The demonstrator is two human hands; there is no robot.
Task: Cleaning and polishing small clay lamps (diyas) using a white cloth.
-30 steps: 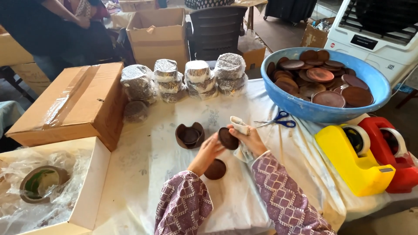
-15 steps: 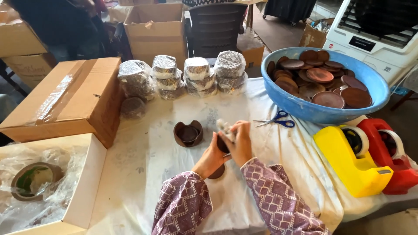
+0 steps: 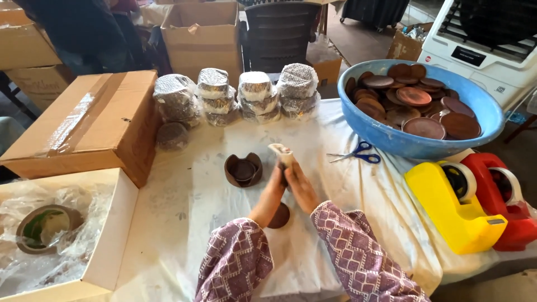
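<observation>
- An open white-lined box [image 3: 109, 235] sits at the far left, with a roll of tape [image 3: 42, 226] lying on crumpled plastic inside it.
- Behind it lies a closed cardboard box [image 3: 89, 126], taped along the top.
- Four stacks of wrapped discs [image 3: 235, 98] stand in a row at the back of the white-covered table [image 3: 179, 223].
- A small brown clay holder [image 3: 243, 169] rests on the cloth, just left of the hands and apart from them.
- The left hand [image 3: 272, 187] is closed around the lower part of a small dark disc [image 3: 282, 170], which is mostly hidden between the palms.
- The right hand [image 3: 299, 184] presses against the left and grips the same piece, with a twist of pale wrapping [image 3: 281, 152] sticking up above the fingertips.
- Another brown disc [image 3: 279, 216] lies flat on the cloth directly below the wrists, between the patterned sleeves.
- Blue-handled scissors [image 3: 358, 154] lie to the right of the hands, near the bowl.
- A blue bowl [image 3: 391, 140] holds many brown clay lids.
- A yellow tape dispenser [image 3: 453, 210] and a red tape dispenser [image 3: 500, 198] stand side by side at the right edge.
</observation>
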